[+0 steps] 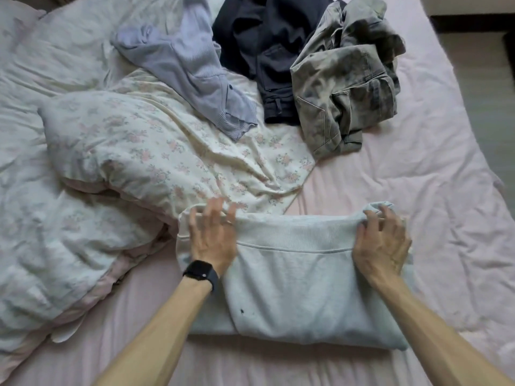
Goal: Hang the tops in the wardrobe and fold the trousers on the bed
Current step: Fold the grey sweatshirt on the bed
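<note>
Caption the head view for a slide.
Left hand presses, right hand grips folded pale grey sweatpants; striped shirt, dark trousers, mottled jeans lie behind.

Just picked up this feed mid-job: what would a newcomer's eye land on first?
Both hands are on the pale grey trousers at bottom centre: the left hand rests on the waistband, the right hand grips its corner. Behind, at top centre, a striped blue shirt, a dark garment and mottled trousers lie heaped unfolded.

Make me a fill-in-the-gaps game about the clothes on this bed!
The left hand wears a black ____ on its wrist.
The duvet is printed with small pink ____.
The striped shirt is coloured ____.
The right hand grips grey sweatpants lying on the ____ sheet.
Missing words: watch, flowers, blue, pink.
</note>
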The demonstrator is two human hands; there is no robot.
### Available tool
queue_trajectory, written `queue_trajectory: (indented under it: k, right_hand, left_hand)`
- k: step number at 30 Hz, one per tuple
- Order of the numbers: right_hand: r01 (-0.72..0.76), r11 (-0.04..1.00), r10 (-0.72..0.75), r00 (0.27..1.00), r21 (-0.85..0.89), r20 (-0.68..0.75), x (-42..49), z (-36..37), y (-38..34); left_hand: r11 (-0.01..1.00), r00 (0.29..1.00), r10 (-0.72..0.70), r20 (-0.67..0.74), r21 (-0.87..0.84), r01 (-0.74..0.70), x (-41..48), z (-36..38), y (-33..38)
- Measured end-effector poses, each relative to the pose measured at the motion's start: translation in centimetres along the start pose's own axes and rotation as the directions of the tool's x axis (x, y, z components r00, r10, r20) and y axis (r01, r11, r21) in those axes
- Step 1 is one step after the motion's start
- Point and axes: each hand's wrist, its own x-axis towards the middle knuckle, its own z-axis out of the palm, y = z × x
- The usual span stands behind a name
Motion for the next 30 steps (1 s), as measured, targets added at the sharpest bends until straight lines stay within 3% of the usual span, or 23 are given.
queue_trajectory:
  k: [2, 4, 6, 7, 12, 15, 19, 23, 25, 27, 30]
  right_hand:
    - [0.170, 0.984, -0.168, 0.985, 0.055, -0.037, -3.5, 0.6, -1.7]
    - [0.386, 0.919, -0.386, 0.923, 0.080, -0.017, -8.5, 1.7, -2.9]
    - [0.526, 0.849, -0.527, 0.843, 0.042, 0.107, -12.0, 2.8, -2.4]
    - [0.535, 0.844, -0.529, 0.829, 0.016, 0.183, -11.7, 3.0, -1.6]
    - [0.335, 0.894, -0.217, 0.904, -0.297, 0.368, -2.2, 4.5, 4.4]
    - [0.315, 0.879, -0.143, 0.889, -0.357, 0.435, 1.0, 4.9, 6.1]
    - [0.398, 0.873, -0.214, 0.832, -0.281, 0.513, 1.8, 2.8, 6.8]
    - [0.327, 0.936, -0.207, 0.809, -0.129, 0.550, 3.9, 0.1, 8.1]
    - [0.263, 0.965, -0.204, 0.786, -0.017, 0.584, 4.8, -0.5, 8.9]
    - [0.214, 0.973, -0.220, 0.769, 0.082, 0.600, 5.6, -0.5, 9.5]
    - [0.150, 0.965, -0.254, 0.730, 0.214, 0.634, 6.3, -0.1, 9.8]
  left_hand:
    - [0.970, 0.979, 0.188, -0.080, -0.142, -0.198, -3.3, 0.6, 3.7]
    - [0.909, 0.924, 0.381, -0.031, -0.167, -0.381, -7.2, 1.7, 6.8]
    - [0.898, 0.901, 0.428, 0.070, -0.141, -0.416, -9.1, 3.3, 7.0]
    - [0.920, 0.915, 0.387, 0.110, -0.117, -0.375, -8.6, 3.9, 5.8]
    - [0.954, 0.924, 0.264, 0.278, 0.068, -0.293, -2.1, 8.2, -1.7]
    - [0.978, 0.938, 0.152, 0.311, 0.092, -0.189, -0.3, 8.6, -0.8]
    - [0.998, 0.960, 0.027, 0.280, -0.064, -0.009, -4.5, 5.4, 7.5]
    - [0.912, 0.937, 0.304, 0.173, -0.337, -0.233, -12.7, 2.2, 20.3]
    - [0.889, 0.855, 0.427, 0.294, -0.308, -0.338, -15.8, 1.4, 26.1]
    - [0.924, 0.802, 0.381, 0.460, -0.227, -0.308, -16.5, 1.0, 31.0]
    - [0.962, 0.808, 0.273, 0.522, -0.144, -0.233, -14.7, 0.4, 34.2]
